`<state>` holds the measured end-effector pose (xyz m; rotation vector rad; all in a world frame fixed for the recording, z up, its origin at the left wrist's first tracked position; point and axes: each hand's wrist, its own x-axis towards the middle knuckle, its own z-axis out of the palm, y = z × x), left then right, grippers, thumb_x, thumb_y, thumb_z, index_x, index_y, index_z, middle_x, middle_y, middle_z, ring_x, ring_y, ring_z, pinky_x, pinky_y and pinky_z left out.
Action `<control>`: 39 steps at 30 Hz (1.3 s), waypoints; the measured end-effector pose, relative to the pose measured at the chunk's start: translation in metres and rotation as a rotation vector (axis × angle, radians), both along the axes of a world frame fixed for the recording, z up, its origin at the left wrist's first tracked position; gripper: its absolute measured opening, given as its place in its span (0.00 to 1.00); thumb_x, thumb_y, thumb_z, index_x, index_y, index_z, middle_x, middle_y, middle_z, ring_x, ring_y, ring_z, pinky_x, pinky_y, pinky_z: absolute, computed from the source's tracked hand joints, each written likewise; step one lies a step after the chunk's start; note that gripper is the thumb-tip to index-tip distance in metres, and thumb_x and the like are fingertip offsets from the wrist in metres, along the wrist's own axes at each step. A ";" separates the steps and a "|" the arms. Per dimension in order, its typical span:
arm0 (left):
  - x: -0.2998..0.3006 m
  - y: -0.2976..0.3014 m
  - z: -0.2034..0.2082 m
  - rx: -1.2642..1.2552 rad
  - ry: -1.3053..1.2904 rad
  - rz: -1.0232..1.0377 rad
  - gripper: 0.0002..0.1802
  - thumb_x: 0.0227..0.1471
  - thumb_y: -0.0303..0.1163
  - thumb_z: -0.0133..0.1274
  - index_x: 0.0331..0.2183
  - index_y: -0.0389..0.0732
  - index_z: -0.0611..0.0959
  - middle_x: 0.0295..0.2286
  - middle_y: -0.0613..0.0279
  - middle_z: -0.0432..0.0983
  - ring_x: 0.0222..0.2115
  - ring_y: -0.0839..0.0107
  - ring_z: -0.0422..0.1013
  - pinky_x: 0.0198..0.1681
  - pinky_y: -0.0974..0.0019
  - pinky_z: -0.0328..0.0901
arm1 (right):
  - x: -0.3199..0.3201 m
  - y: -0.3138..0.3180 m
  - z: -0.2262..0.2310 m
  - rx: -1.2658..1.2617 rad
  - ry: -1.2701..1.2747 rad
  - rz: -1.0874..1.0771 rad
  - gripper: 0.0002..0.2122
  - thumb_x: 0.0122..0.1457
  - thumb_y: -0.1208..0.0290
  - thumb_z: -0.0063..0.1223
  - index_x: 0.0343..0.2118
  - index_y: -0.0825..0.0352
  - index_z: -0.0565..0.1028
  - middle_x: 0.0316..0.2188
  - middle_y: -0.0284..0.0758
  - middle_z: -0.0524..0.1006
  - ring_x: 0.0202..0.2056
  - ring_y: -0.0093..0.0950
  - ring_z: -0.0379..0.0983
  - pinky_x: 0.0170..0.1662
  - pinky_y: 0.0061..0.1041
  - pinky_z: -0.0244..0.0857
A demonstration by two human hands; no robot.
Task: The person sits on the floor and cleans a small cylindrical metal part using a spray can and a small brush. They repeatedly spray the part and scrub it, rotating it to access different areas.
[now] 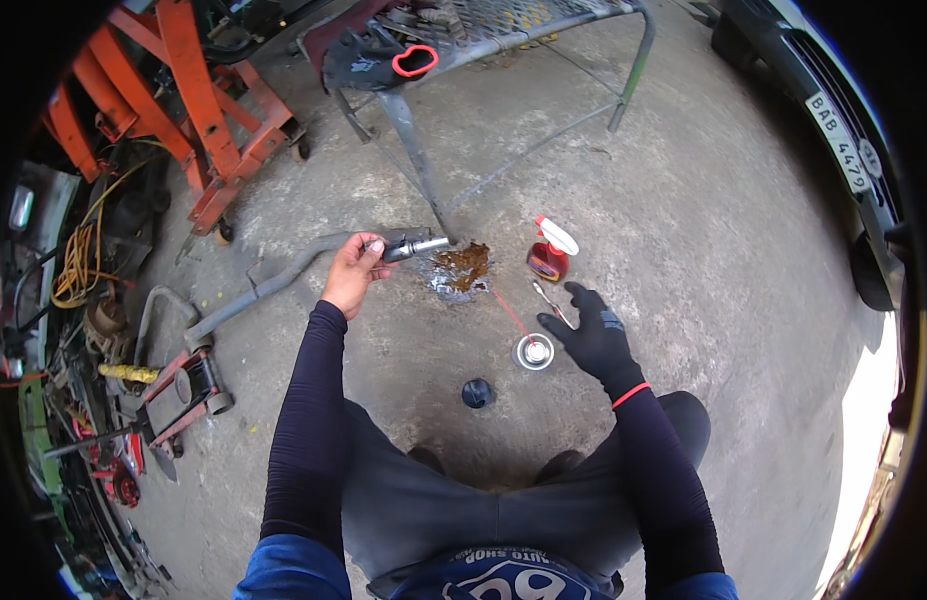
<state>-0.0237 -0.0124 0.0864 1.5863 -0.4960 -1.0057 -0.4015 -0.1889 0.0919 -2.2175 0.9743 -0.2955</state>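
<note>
My bare left hand (356, 272) grips a metal cylindrical part (424, 246), dark at the held end and silver toward its tip. That tip reaches over a brown, greasy patch (462, 268) on the floor. My right hand (596, 338), in a black glove with a red cuff, hovers with thumb and fingers apart. A slim brush-like tool (546, 294) shows beside its fingers; its exact kind is hard to make out. Below these fingers stands a spray can (534, 354) with a thin red straw (512, 316). Nearer me sits a black round cap (478, 393).
A red spray bottle (550, 252) with a white trigger stands beyond my right hand. A metal bench (514, 42) carries a black glove (369, 64). Left are a bent pipe (274, 282), a floor jack (179, 395) and an orange hoist (199, 110). A vehicle (834, 120) is at right.
</note>
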 end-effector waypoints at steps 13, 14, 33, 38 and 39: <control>-0.037 0.036 0.182 -0.301 0.247 -0.055 0.14 0.70 0.39 0.49 0.49 0.39 0.75 0.45 0.56 0.76 0.42 0.63 0.77 0.42 0.65 0.70 | 0.021 -0.130 -0.109 0.233 -0.437 -0.620 0.23 0.62 0.64 0.63 0.57 0.69 0.74 0.44 0.44 0.79 0.45 0.34 0.77 0.49 0.34 0.69; -0.038 0.035 0.195 -0.283 0.241 -0.052 0.15 0.70 0.39 0.49 0.49 0.39 0.74 0.45 0.56 0.76 0.42 0.62 0.76 0.41 0.64 0.69 | 0.020 -0.133 -0.115 0.288 -0.440 -0.630 0.21 0.62 0.69 0.61 0.57 0.67 0.74 0.43 0.43 0.80 0.45 0.34 0.77 0.48 0.34 0.69; -0.017 -0.017 0.199 -0.347 0.351 -0.240 0.19 0.70 0.44 0.48 0.48 0.36 0.72 0.47 0.56 0.70 0.40 0.63 0.72 0.38 0.66 0.66 | -0.009 -0.132 -0.107 0.295 -0.221 -0.180 0.32 0.45 0.70 0.72 0.57 0.61 0.74 0.50 0.42 0.76 0.49 0.39 0.75 0.51 0.38 0.72; -0.011 -0.015 0.204 -0.377 0.324 -0.258 0.17 0.70 0.43 0.47 0.48 0.38 0.74 0.45 0.59 0.69 0.42 0.70 0.68 0.39 0.66 0.66 | -0.003 -0.131 -0.108 0.324 -0.164 -0.179 0.32 0.44 0.70 0.73 0.56 0.62 0.74 0.50 0.42 0.76 0.50 0.37 0.76 0.51 0.38 0.72; -0.011 -0.013 0.205 -0.376 0.319 -0.256 0.17 0.70 0.43 0.47 0.48 0.38 0.74 0.45 0.59 0.69 0.41 0.71 0.68 0.39 0.66 0.66 | -0.002 -0.131 -0.108 0.318 -0.158 -0.170 0.33 0.43 0.69 0.73 0.56 0.62 0.74 0.50 0.42 0.76 0.50 0.37 0.76 0.51 0.38 0.72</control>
